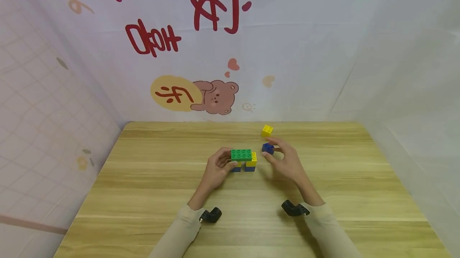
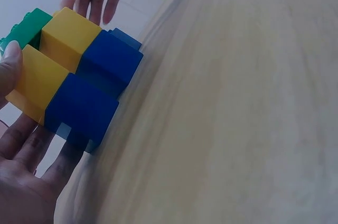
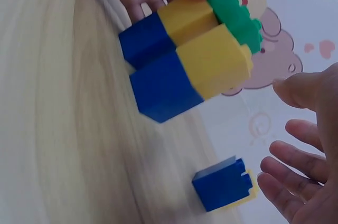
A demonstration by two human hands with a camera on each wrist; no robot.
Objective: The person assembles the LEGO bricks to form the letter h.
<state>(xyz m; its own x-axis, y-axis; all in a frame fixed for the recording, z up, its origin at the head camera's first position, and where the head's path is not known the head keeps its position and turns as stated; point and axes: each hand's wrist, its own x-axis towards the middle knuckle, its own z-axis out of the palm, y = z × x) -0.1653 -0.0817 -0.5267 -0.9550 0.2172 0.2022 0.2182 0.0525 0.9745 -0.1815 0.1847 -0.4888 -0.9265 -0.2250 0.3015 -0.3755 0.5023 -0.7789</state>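
At the back of the wood-grained surface (image 1: 143, 194), a pale backdrop (image 1: 305, 58) rises with red lettering (image 1: 215, 6) and a pink bear (image 1: 219, 98) printed on it. A loose yellow brick (image 1: 267, 131) sits near that back edge, and a loose blue brick (image 1: 267, 148) stands just in front of it, partly hiding it in the right wrist view. The built piece lies around the middle of the surface, to the left of these two, between the hands.

The left hand (image 1: 217, 168) is curled on the built piece's left side, thumb at the front and fingers behind, gripping it. The right hand (image 1: 286, 161) is partly open and has hold of nothing; its thumb and fingers are spread about the loose blue brick, fingertips close to its studs, though contact is unclear.

In the built piece, a green brick (image 1: 241, 155) bridges two yellow bricks (image 3: 211, 57), each on one of two blue bricks (image 3: 163, 84). The piece is upright, studs up; the green brick's long axis runs left to right, leaving studs bare at the right end.
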